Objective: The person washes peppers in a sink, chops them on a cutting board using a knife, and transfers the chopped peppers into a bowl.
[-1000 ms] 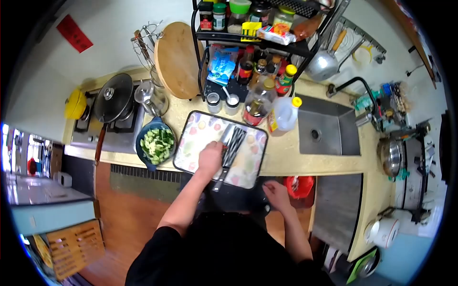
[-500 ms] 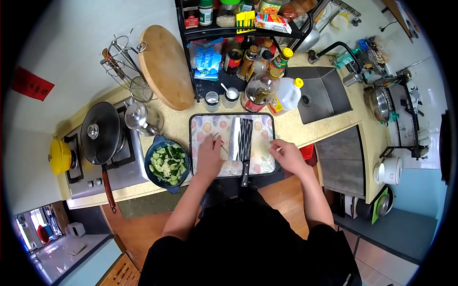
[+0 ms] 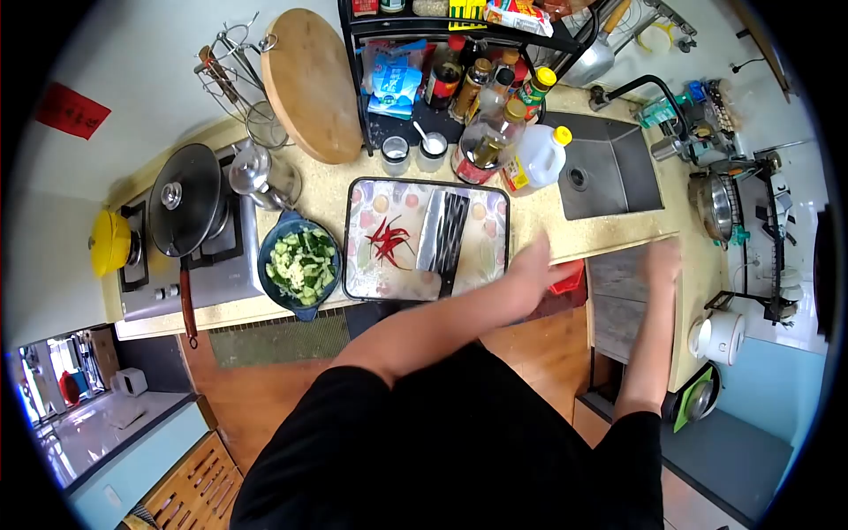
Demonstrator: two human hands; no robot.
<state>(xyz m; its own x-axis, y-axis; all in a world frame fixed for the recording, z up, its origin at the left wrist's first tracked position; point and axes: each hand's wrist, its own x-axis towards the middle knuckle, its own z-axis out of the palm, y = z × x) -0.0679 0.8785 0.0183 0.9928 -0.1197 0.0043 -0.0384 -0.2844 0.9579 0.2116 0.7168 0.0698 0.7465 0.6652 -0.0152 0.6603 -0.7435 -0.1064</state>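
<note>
Head view, looking down: from my remote seat I see a loose heap of slender red chillies (image 3: 389,242) on the patterned cutting board (image 3: 486,240), left of both hands. My left hand (image 3: 530,268) is nearer, with the cleaver (image 3: 442,234) lying between, its long axis pointing away from the body. My right hand (image 3: 661,261) is farther right. Both are blurred; I cannot tell whether either grips anything. The chillies, bright red with thin dark stems, point various ways.

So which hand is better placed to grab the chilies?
Probably the left hand: blurred, but just past the right edge of the board, nearer the chilies, though the knife lies between. The right hand is farther out.
</note>
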